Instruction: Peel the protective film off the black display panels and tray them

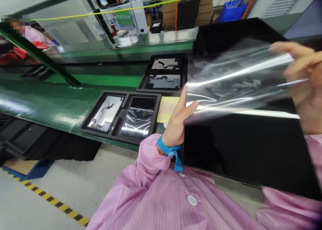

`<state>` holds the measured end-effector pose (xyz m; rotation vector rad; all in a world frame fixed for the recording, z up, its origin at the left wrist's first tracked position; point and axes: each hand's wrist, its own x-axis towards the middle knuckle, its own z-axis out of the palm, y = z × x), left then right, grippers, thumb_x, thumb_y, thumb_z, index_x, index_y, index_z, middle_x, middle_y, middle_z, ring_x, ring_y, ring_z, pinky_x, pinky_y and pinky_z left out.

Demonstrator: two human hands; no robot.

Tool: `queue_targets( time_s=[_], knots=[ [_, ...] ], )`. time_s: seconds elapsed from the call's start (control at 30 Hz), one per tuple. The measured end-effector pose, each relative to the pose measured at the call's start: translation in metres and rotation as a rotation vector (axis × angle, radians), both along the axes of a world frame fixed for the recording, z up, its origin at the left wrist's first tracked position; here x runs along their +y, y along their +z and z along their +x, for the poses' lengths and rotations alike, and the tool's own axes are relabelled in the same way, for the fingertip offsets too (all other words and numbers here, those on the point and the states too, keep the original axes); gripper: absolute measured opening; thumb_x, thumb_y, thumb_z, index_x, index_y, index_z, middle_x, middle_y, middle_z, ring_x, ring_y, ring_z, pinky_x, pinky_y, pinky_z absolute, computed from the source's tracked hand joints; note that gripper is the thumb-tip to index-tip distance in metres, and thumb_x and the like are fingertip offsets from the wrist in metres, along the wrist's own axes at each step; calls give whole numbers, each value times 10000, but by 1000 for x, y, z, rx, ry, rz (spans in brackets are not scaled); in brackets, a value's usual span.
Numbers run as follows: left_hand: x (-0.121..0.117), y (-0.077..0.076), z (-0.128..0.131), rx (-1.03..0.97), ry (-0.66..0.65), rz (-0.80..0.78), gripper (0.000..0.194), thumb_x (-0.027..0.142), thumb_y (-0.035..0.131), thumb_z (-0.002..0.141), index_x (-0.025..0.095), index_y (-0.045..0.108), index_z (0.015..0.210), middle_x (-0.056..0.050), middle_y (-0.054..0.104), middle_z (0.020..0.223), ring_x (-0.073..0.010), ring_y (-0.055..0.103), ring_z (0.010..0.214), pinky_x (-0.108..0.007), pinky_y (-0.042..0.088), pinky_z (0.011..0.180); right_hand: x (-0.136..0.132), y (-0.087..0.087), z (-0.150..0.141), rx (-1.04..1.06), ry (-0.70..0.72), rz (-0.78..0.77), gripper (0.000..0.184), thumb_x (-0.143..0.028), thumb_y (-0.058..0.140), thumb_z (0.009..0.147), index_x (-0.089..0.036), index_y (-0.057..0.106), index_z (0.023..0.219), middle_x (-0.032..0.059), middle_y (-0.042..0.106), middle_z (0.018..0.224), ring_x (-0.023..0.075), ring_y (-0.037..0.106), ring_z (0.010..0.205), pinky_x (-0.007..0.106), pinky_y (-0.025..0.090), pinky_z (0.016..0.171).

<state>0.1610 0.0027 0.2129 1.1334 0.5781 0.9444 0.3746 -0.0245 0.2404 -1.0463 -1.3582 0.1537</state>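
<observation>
My left hand (177, 118) pinches the left edge of a clear plastic film (238, 79), thumb on top. A blue strap circles that wrist. My right hand (305, 82), blurred at the frame's right edge, holds the film's other end with its fingers curled over it. The film is stretched between both hands above a large glossy black panel (241, 149) that rests close to my chest. A second black panel or tray (226, 34) stands behind the film.
A green conveyor belt (50, 102) runs across the view. On it lie a black two-pocket tray (125, 114) with parts, another tray (164, 72) behind it, and a yellow perforated sheet (167, 107). Another person in pink sits far left (32, 35). Yellow-black floor tape (50, 199).
</observation>
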Motion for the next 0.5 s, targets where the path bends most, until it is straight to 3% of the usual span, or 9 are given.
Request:
queue_targets(
  time_s=[0.07, 0.1, 0.17, 0.23, 0.33, 0.4, 0.5],
  knots=[
    [1, -10, -6, -60, -95, 73, 674, 252, 491, 881, 296, 215, 1494, 108, 260, 1558, -188, 95, 1462, -358, 109, 1208, 1, 1, 8, 18, -160, -39, 307, -471, 492, 904, -170, 549, 925, 53, 580, 1115, 140, 545, 1058, 311, 411, 872],
    [0, -15, -10, -81, -126, 101, 673, 251, 501, 879, 309, 224, 1490, 114, 246, 1561, -182, 85, 1464, -349, 85, 1210, 1, 3, 13, -37, -273, -93, 287, -437, 481, 919, -163, 562, 946, 37, 586, 1000, 102, 552, 911, 265, 400, 766],
    [-2, -27, -15, -85, -137, 117, 671, 270, 517, 878, 335, 237, 1483, 114, 239, 1563, -181, 106, 1462, -346, 76, 1211, -1, 9, 21, -275, -476, -167, 324, -374, 459, 939, -131, 540, 740, -21, 452, 649, 40, 404, 596, 217, 290, 590],
    [-5, -38, -19, -66, -81, 80, 689, 292, 529, 870, 349, 222, 1484, 101, 236, 1564, -188, 138, 1459, -361, 97, 1210, -7, 16, 22, -614, -646, -70, 454, -333, 433, 954, -125, 373, 555, -32, 283, 519, 45, 250, 513, 236, 182, 533],
    [-13, -50, -23, 10, 113, 61, 711, 319, 571, 833, 310, 271, 1478, 71, 263, 1558, -194, 94, 1466, -341, 109, 1207, -25, 24, 1, -1127, -857, 221, 428, -268, 541, 898, -145, 334, 544, -3, 357, 517, 104, 327, 585, 285, 177, 570],
    [-19, -56, -25, 59, 220, 31, 706, 341, 606, 801, 280, 347, 1455, 53, 296, 1548, -208, 63, 1469, -324, 115, 1205, -43, 23, -26, -1256, -696, 289, 352, -248, 618, 846, -168, 389, 591, 2, 402, 543, 146, 366, 632, 311, 213, 609],
    [-30, -65, -30, 37, 300, -141, 689, 377, 633, 769, 280, 424, 1418, 31, 414, 1492, -239, 167, 1456, -338, 154, 1201, -70, 12, -70, -1181, -117, 214, 257, -221, 575, 863, -175, 459, 639, -2, 378, 561, 150, 337, 596, 325, 260, 624]
  ],
)
